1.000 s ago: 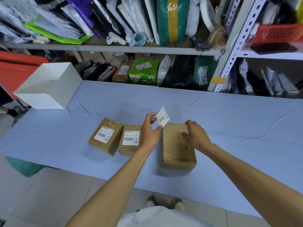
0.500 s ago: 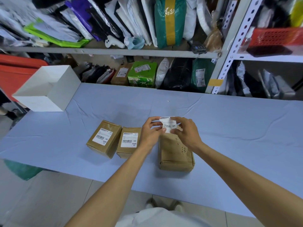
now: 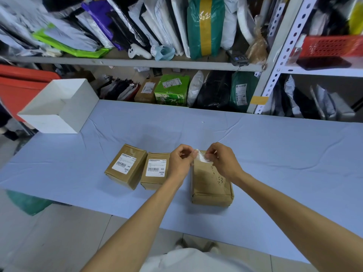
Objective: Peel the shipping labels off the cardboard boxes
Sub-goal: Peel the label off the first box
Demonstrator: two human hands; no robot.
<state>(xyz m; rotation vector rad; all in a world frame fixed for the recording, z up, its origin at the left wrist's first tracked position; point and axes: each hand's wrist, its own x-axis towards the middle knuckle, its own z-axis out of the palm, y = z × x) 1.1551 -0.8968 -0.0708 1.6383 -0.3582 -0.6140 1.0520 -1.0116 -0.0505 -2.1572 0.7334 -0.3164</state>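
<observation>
- I saw both hands meet over the far end of the bare cardboard box; the left hand and right hand each pinched one edge of a small, crumpled white peeled label, thin and glossy, held just above that box
- The bare cardboard box lay flat on the pale blue cloth, its brown top creased, with taped seams and faint handwriting
- Just left of it sat the middle box, brown and squat, its white barcode label flat on top; left again, touching it, the tilted left box carried its own label
- Well beyond these to the left, an open white carton stood on the cloth; smooth, square-walled
</observation>
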